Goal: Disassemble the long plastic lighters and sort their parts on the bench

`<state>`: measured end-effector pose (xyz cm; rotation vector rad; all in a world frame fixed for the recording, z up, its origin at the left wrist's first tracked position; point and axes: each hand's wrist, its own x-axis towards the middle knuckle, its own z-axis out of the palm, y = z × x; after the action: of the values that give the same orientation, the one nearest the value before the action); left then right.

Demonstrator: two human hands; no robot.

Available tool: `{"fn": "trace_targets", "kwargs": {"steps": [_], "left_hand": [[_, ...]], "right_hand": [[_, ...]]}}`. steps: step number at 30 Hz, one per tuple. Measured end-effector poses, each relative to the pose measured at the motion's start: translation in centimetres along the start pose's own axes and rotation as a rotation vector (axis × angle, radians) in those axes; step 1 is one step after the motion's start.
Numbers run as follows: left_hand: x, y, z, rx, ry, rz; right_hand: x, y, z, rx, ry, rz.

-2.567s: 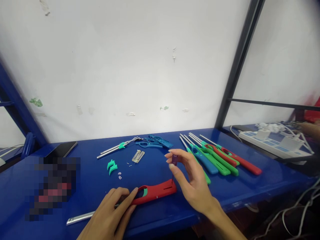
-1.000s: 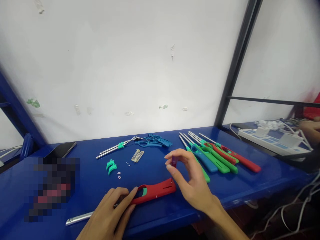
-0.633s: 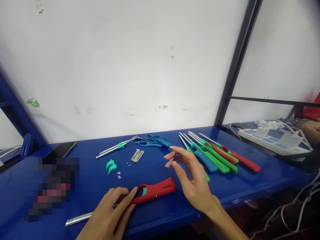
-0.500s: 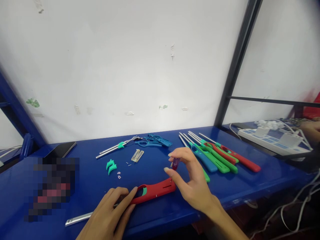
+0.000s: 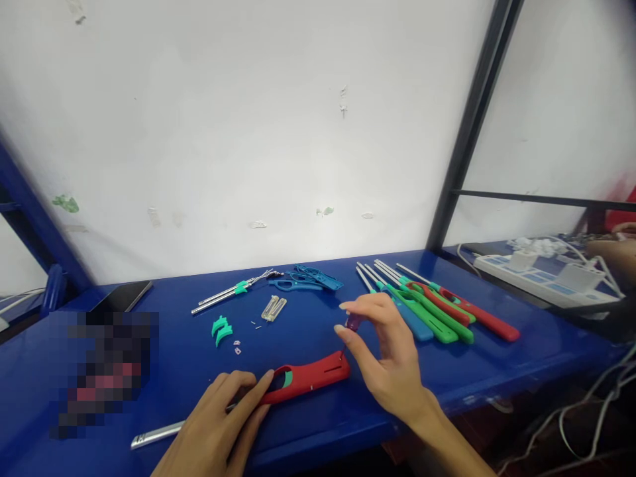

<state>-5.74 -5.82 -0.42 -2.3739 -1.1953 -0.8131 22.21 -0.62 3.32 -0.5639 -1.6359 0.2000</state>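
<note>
Flat on the blue table lies a red long-necked lighter (image 5: 320,376) with a green trigger and a silver tube pointing left. Its neck end is under my left hand (image 5: 223,417), whose fingers are closed around it and hold it down. My right hand (image 5: 385,364) pinches the purple handle of a small screwdriver (image 5: 353,322) between thumb and fingertips. The thin shaft runs down to the lighter's right end, near a small hole; whether it sits in a screw is too small to tell.
Several lighters (image 5: 437,318) lie at the right. Blue shells (image 5: 311,278), silver tubes (image 5: 218,298), green triggers (image 5: 221,329) and clear fuel tanks (image 5: 273,308) are spread behind my hands. A phone (image 5: 122,296) lies back left. Beyond the post are a power strip (image 5: 531,275) and another person's hand.
My right thumb and fingers have shifted on the screwdriver handle and moved slightly up, so the shaft shows more. The lighter and my left hand stay in place.
</note>
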Motion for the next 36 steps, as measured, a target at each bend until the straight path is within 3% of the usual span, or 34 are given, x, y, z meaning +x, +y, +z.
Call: {"fn": "trace_targets", "kwargs": {"steps": [5, 11, 17, 23, 29, 32, 36], "left_hand": [[-0.1, 0.0, 0.0, -0.03, -0.001, -0.016], [0.3, 0.1, 0.0, -0.045, 0.002, -0.019], [0.3, 0.1, -0.3, -0.048, 0.008, -0.018], [0.1, 0.1, -0.2, -0.029, 0.004, -0.013], [-0.1, 0.0, -0.1, -0.014, 0.008, -0.007], [-0.1, 0.0, 0.0, -0.008, 0.022, 0.003], [-0.1, 0.1, -0.1, -0.028, 0.007, -0.024]], "right_hand": [[-0.1, -0.1, 0.0, 0.003, -0.079, 0.087], [0.0, -0.1, 0.1, -0.088, -0.081, 0.02], [-0.1, -0.3, 0.0, -0.065, -0.118, 0.069], [-0.1, -0.1, 0.2, -0.104, 0.003, 0.075], [-0.2, -0.2, -0.4, 0.182, -0.028, 0.247], [0.5, -0.6, -1.9, 0.154, -0.171, 0.354], [1.5, -0.9, -3.8, -0.159, -0.4, 0.457]]}}
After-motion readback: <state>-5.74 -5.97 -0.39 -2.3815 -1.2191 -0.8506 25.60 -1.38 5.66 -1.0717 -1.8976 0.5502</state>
